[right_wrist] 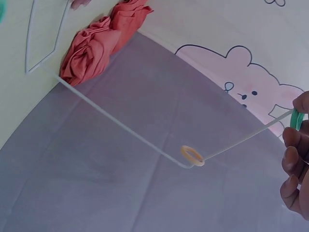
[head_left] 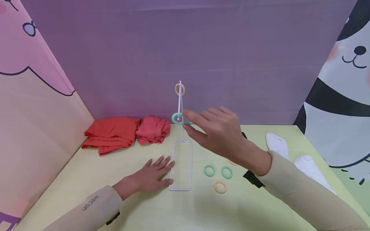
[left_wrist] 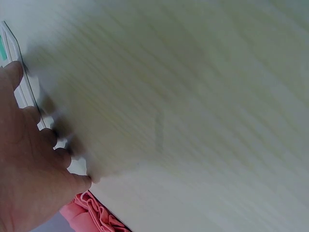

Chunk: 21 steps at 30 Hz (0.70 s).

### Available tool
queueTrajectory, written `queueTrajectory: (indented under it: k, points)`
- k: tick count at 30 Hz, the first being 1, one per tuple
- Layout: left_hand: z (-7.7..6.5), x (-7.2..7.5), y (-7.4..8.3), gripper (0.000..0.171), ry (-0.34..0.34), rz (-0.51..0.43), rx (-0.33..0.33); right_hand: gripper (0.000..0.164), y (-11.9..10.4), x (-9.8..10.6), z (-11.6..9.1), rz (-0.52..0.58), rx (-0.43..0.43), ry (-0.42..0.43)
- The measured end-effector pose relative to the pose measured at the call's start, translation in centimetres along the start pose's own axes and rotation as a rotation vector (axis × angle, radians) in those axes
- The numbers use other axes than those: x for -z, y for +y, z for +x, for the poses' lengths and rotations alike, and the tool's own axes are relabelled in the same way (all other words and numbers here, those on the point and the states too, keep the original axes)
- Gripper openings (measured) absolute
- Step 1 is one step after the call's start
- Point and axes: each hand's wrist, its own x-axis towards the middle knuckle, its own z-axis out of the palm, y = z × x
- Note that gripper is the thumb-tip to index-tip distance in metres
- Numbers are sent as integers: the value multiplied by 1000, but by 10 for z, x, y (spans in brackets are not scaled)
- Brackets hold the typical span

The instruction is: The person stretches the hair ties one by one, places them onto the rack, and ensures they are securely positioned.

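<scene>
My right hand (head_left: 215, 130) pinches a green ring (head_left: 175, 118) between thumb and index finger, at the tip of a white wire rack's arm (head_left: 179, 102). In the right wrist view, that green ring (right_wrist: 296, 120) overlaps the arm's end. An orange ring (right_wrist: 193, 155) hangs on the arm near its bend with the upright. My left hand (head_left: 153, 175) lies flat with fingers spread, its thumb and fingertips at the left side of the rack's rectangular wire base (head_left: 191, 166). The left wrist view shows the left fingers (left_wrist: 72, 182) against the tabletop.
Two green rings (head_left: 209, 170) and an orange ring (head_left: 220, 187) lie right of the base; another orange ring (head_left: 233, 162) is partly hidden under my right arm. Folded red cloths (head_left: 112, 133) lie at the back left, white cloth pieces (head_left: 277, 145) at the right. A purple curtain (head_left: 130, 64) stands behind.
</scene>
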Motion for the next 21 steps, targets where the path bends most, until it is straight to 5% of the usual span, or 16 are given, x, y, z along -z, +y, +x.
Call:
queueTrajectory:
  k: [12,21]
  points:
    - [-4,3,3,76,28,-10,-16,16,18,-32,2,-123,57,26]
    - [-1,1,2,76,19,0,-10,15,35,-54,3,-156,11,-9]
